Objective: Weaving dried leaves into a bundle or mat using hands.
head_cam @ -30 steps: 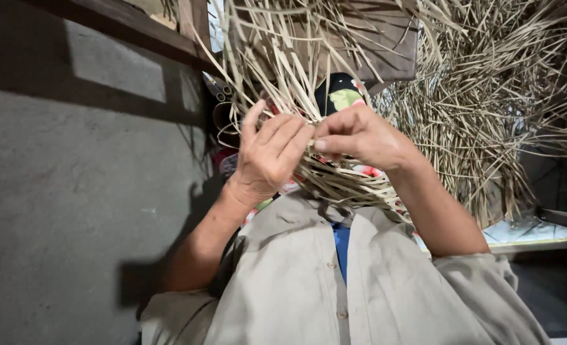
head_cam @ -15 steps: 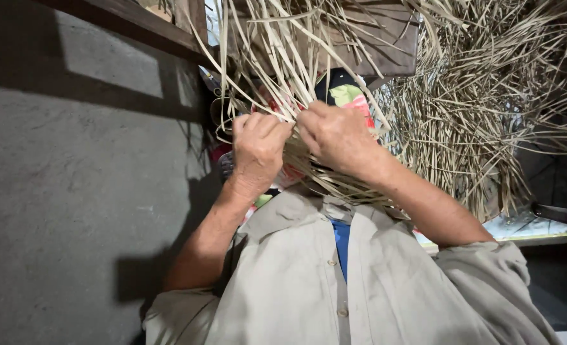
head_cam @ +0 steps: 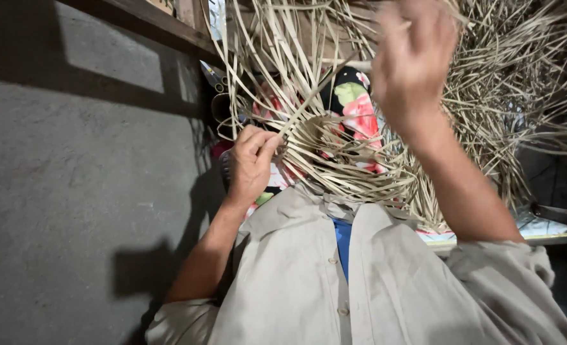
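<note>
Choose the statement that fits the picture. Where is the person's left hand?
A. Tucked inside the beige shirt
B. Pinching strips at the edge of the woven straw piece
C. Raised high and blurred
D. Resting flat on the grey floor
B: the left hand pinches pale strips at the edge of the woven straw piece, while the right hand is the raised, blurred one.

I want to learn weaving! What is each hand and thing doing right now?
Left hand: closed, pinching strips at the weave's edge.
Right hand: raised, blurred, pulling a strip.
Pale straw woven piece: part-woven, loose ends sticking out.
Beige button shirt: open at collar.
</note>
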